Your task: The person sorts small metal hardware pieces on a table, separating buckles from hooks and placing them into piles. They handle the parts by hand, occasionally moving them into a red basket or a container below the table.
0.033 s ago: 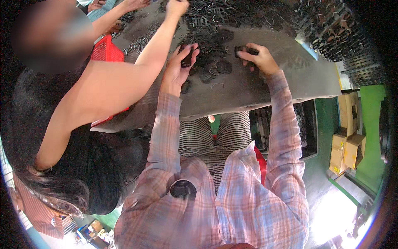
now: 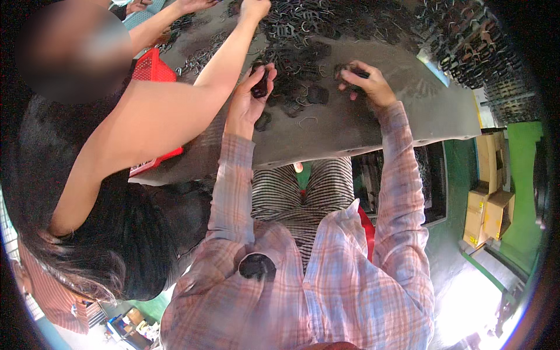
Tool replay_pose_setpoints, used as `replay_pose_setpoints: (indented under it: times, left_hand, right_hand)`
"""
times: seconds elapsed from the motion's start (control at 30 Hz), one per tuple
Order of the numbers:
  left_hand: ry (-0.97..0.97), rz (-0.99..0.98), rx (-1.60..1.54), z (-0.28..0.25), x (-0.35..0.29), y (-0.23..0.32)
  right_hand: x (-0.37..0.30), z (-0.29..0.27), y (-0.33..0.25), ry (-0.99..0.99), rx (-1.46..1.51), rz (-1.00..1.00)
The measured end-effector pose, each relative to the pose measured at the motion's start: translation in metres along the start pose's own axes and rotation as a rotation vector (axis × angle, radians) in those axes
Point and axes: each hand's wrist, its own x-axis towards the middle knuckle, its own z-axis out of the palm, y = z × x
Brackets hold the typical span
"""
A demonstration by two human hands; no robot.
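My left hand [image 2: 242, 105] is closed around a small black blocky part [image 2: 260, 87], its thumb on one side and the fingers curled on the other. To its right, above the grey tabletop [image 2: 361, 131], my right hand [image 2: 376, 87] pinches another small dark part [image 2: 361, 74]; motion blurs its fingers and hides the part's shape. Between and beyond both hands spreads a pile of black parts with metal wire hooks [image 2: 291, 32]. A dark flat piece [image 2: 317, 94] lies between the hands, and a loose wire hook [image 2: 307, 121] rests closer to me.
Close on my left, a co-worker's arm [image 2: 175, 116] reaches across the table to the pile. A red plastic basket [image 2: 154, 67] stands beyond that arm. Many hooked parts [image 2: 466, 41] are massed at the far right. Cardboard boxes [image 2: 490, 216] stand right of the table.
My left hand has shifted slightly left with its black part. My right hand's fingers have moved around the dark part, which shows less clearly. The co-worker's arm has moved slightly right.
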Motion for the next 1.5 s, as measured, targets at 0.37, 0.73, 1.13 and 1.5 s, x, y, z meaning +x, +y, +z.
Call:
replay_pose_setpoints:
  times: [0.37,0.73,1.13,1.5]
  left_hand:
    - [0.243,0.409,1.642,0.026,0.037,-0.003]
    - [0.203,0.931,1.235,0.052,0.030,0.004]
    - [0.109,0.090,0.015,0.035,0.033,0.005]
    - [0.087,0.575,1.369,0.066,0.063,-0.003]
  right_hand:
    - [0.049,0.055,0.002,0.336,-0.822,-0.138]
    - [0.039,0.049,-0.004,0.403,-0.659,-0.083]
    - [0.023,-0.019,0.030,0.081,1.141,-0.108]
    - [0.048,-0.014,0.010,0.345,-0.078,0.037]
